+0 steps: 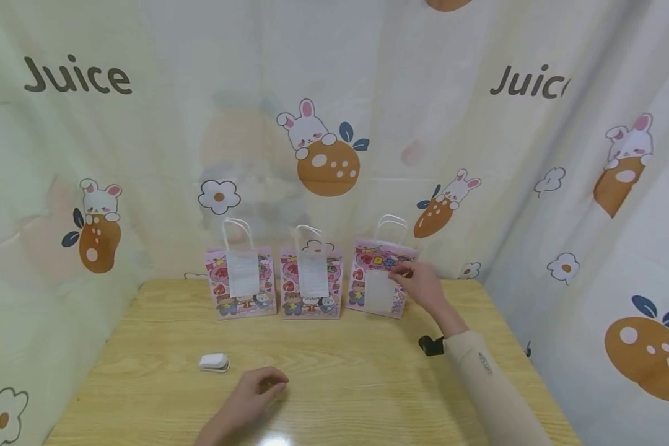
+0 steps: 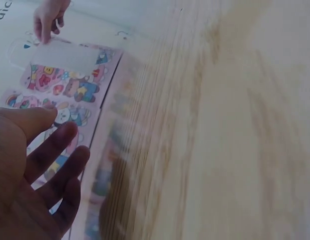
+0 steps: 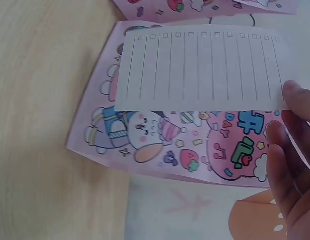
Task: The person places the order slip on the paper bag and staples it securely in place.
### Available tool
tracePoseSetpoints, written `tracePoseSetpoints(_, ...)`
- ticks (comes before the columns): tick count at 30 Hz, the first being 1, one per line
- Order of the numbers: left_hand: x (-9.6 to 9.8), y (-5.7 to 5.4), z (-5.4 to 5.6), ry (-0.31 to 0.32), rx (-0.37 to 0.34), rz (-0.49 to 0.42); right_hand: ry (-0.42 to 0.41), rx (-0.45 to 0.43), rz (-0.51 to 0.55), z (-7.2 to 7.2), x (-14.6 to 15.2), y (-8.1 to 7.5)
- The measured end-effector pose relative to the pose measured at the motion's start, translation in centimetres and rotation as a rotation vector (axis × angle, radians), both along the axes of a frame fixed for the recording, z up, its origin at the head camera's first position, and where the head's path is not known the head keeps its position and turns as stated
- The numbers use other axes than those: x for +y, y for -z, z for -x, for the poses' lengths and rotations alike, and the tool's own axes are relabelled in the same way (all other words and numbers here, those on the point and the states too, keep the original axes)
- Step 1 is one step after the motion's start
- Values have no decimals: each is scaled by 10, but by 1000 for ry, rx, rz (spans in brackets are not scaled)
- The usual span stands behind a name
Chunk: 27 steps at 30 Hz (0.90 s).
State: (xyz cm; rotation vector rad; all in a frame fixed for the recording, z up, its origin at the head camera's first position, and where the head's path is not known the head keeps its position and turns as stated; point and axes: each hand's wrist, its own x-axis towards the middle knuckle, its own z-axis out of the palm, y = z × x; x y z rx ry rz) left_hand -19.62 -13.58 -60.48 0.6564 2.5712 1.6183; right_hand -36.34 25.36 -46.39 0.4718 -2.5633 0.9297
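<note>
My right hand (image 1: 422,285) pinches the corner of a white paper slip (image 1: 378,293) between thumb and fingers. The slip hangs against the front of the rightmost pink gift bag (image 1: 357,288), covering part of its cartoon print. In the right wrist view, the slip (image 3: 200,70) carries ruled lines with a small box at the end of each one. My left hand (image 1: 254,391) hovers low over the front of the table, fingers loosely bent and holding nothing. A small white stapler (image 1: 214,362) lies to its left.
Two more pink gift bags, the left one (image 1: 217,305) and the middle one (image 1: 290,306), stand upright along the table's back, each with a white slip on its front. A black object (image 1: 430,345) lies beside my right forearm. A printed curtain (image 1: 334,74) hangs behind.
</note>
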Motion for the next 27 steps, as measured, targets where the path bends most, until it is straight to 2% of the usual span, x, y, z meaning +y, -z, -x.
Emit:
tracePoseSetpoints(4, 5, 0, 0, 2, -35, 7, 23, 15, -7, 7, 0, -8)
tracePoseSetpoints(7, 6, 0, 0, 7, -47, 10, 32, 57, -18, 12, -1, -11)
tracePoseSetpoints(14, 7, -2, 0, 21, -46, 0, 97, 143, 8, 21, -1, -14)
tracePoseSetpoints(17, 6, -2, 0, 25, -44, 3, 125, 135, 41, 25, 0, -15)
tracePoseSetpoints(20, 4, -3, 1, 23, -42, 6, 118, 120, 59, 29, 2, -17)
tracePoseSetpoints(27, 1, -6, 1, 23, -26, 13, 122, 54, 54, 40, 3, -18)
